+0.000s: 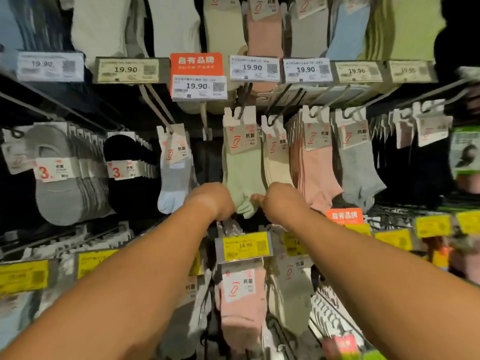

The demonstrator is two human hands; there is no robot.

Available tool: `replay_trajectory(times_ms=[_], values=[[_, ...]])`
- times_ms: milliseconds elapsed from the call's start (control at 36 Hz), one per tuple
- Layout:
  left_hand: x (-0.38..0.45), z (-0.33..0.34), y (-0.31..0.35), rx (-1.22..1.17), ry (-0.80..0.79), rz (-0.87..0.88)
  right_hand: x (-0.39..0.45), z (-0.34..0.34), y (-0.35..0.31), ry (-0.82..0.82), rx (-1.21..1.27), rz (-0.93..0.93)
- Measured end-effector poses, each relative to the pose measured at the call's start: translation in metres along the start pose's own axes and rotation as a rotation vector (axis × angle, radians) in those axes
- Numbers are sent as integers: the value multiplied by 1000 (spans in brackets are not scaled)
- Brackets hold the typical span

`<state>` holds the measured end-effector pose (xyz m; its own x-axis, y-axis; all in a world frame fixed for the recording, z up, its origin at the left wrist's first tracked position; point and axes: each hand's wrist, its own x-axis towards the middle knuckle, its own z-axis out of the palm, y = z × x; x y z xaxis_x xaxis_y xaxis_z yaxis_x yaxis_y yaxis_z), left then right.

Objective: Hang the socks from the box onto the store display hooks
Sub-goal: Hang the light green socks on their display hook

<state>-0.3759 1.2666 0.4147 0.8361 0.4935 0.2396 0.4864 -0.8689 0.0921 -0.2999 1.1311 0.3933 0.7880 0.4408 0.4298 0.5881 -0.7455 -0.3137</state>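
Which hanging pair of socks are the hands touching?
The light green socks, hanging between the blue-grey and cream pairs; both hands meet at their toe end.

We see a store display of metal hooks [279, 115] in rows, each tipped with a price tag [254, 68]. On the middle row hang green socks [242, 162], cream socks [276, 157], pink socks [315, 165] and grey socks [357, 162], side by side.

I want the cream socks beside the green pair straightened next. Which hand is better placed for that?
Probably the right hand. It sits just below the cream socks, while the left hand lies on the far side of the green socks. Both hands are at the green pair's toe.
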Motion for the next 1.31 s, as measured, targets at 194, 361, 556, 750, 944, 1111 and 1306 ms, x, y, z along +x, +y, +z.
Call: replay_trajectory(times_ms=[194, 361, 556, 750, 944, 1111, 1306], values=[[-53, -6, 36, -99, 191, 258, -86, -34, 14, 143, -54, 164], [-129, 35, 130, -202, 27, 602, -208, -55, 84, 127, -214, 475], [-279, 99, 255, -214, -336, 974, -423, -107, 181, 54, -271, 987], [-425, 119, 358, -289, -516, 1228, -584, -167, 226, 120, -318, 1354], [-515, 131, 433, -321, -579, 1291, -660, -207, 265, 109, -372, 1445], [-549, 162, 494, -329, -636, 1247, -688, -218, 326, 88, -304, 1463], [-547, 212, 571, -295, -697, 1198, -687, -212, 422, 33, -254, 1442]])
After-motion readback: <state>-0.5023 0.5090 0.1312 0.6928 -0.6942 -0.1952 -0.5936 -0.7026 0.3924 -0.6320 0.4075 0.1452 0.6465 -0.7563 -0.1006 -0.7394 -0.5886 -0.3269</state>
